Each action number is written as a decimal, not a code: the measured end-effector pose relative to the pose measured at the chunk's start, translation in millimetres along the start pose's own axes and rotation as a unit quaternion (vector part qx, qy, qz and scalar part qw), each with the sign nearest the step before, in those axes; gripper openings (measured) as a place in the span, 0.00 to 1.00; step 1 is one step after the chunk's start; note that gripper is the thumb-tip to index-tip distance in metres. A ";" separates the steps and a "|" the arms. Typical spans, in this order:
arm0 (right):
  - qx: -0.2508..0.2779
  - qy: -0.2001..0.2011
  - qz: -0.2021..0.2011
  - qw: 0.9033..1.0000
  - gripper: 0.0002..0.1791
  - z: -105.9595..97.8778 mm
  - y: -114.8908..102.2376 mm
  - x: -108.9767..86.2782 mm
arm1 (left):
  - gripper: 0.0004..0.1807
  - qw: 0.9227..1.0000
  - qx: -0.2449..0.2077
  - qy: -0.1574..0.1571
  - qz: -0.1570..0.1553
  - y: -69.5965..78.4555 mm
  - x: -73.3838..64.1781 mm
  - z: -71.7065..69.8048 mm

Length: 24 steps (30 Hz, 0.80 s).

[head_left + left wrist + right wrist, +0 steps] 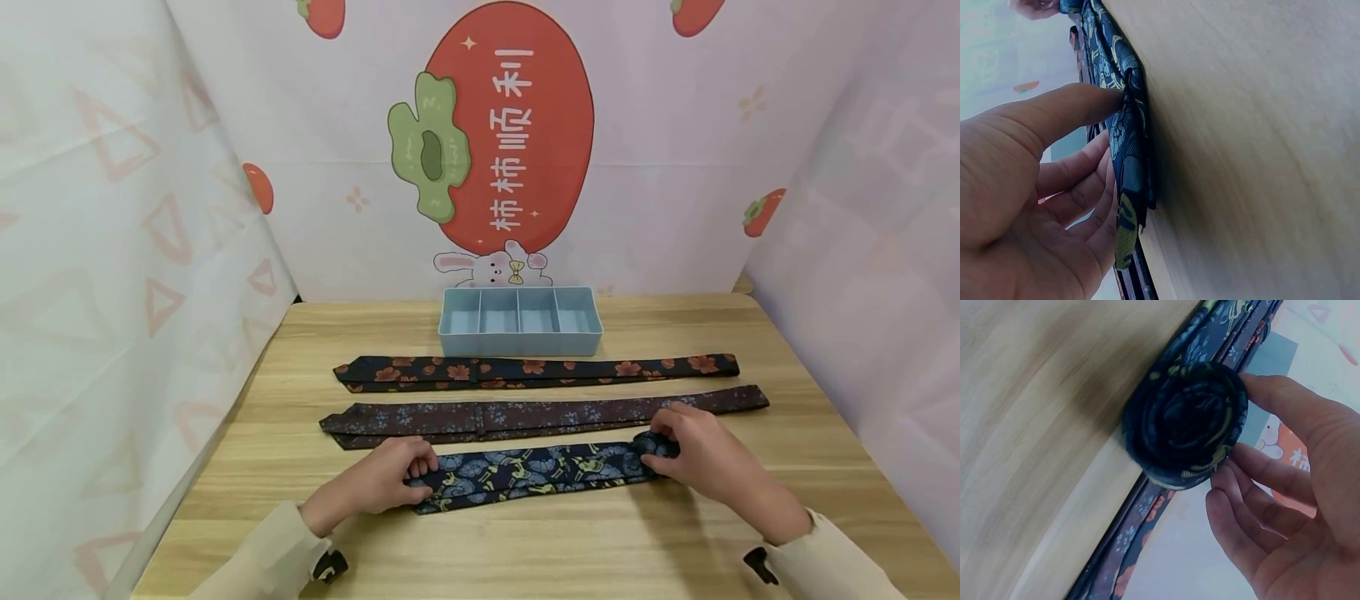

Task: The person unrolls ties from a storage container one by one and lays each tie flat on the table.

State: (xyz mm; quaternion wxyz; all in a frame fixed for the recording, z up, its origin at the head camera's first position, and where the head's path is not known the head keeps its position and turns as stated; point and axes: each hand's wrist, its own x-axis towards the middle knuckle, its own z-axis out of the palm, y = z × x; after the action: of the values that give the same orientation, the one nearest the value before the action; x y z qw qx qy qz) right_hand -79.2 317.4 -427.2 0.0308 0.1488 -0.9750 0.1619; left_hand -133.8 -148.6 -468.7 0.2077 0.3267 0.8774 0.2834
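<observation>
A dark blue necktie with yellow and pale blue figures lies nearest the person, partly rolled up. Its right end forms a coil, whose spiral faces the right wrist camera. My right hand holds this coil between thumb and fingers. At the wide left end, my left hand grips the tie, thumb on the near edge and curled fingers at the far edge. In the left wrist view, the thumb of the left hand presses the cloth, while some fingertips are hidden behind it.
Beyond it lies a brown necktie with small blue flowers, stretched flat. Farther back is a black necktie with orange flowers. A light blue box with several compartments stands at the back of the wooden table, before a printed cloth.
</observation>
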 end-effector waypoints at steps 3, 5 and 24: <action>0.004 0.003 0.000 1.000 0.18 -1.4 3.6 -2.8 | 0.11 1.000 0.002 -0.001 -0.003 -1.0 -1.9 -2.4; 0.010 -0.003 0.005 1.000 0.18 -2.9 6.2 -4.0 | 0.11 1.000 0.003 0.001 -0.001 -1.8 -3.6 -4.2; 0.051 -0.060 0.071 0.994 0.17 -19.5 35.0 -9.8 | 0.11 1.000 0.013 0.003 -0.004 -11.7 -12.9 -11.9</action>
State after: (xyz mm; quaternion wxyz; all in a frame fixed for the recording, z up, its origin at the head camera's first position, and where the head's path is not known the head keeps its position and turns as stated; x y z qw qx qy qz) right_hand -80.2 358.1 -420.6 -0.0473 0.0898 -0.9737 0.2040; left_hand -136.6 -169.2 -464.8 0.2022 0.3253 0.8827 0.2721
